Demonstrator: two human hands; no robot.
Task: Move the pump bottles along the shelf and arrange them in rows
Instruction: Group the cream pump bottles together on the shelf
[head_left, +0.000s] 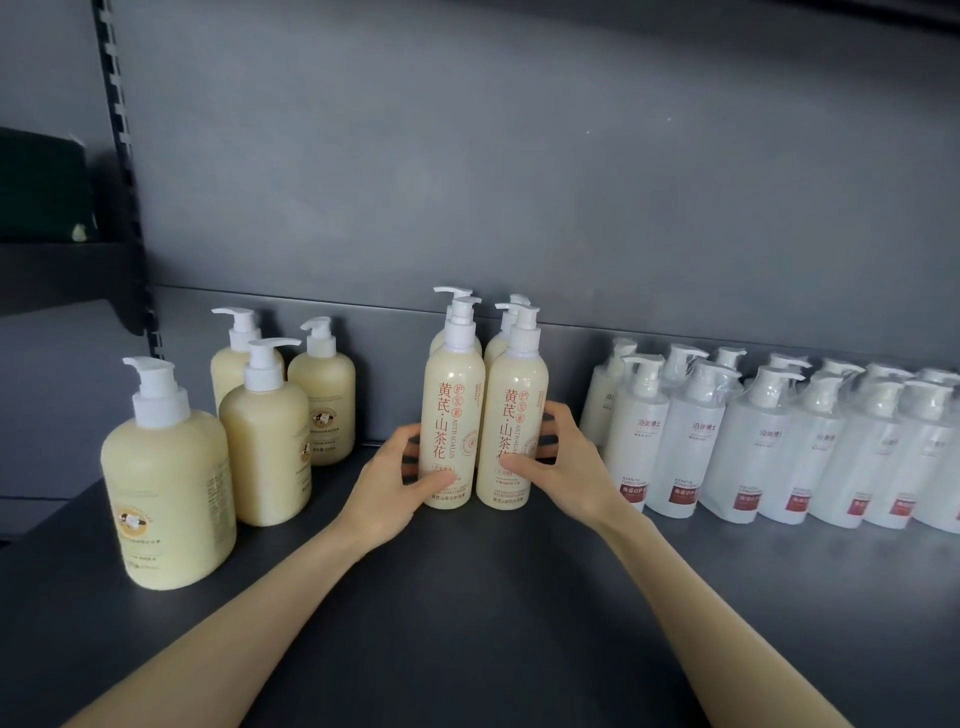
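Gripping the front-left tall bottle (451, 415) low on its smooth cream cylinder with the left hand (395, 483), fingers curling round its left side, thumb pressing the orange-printed front; clamping the front-right tall bottle (511, 421) likewise with the right hand (563, 480), fingers wrapping its right side; holding both upright and close together midway along the matte dark shelf (467, 613), just ahead of two matching rear bottles (497, 345). Leaving four squat, round-shouldered yellowish bottles (265, 447) to the left and two rows of glossy film-wrapped translucent bottles (753, 447) to the right, all white-pumped.
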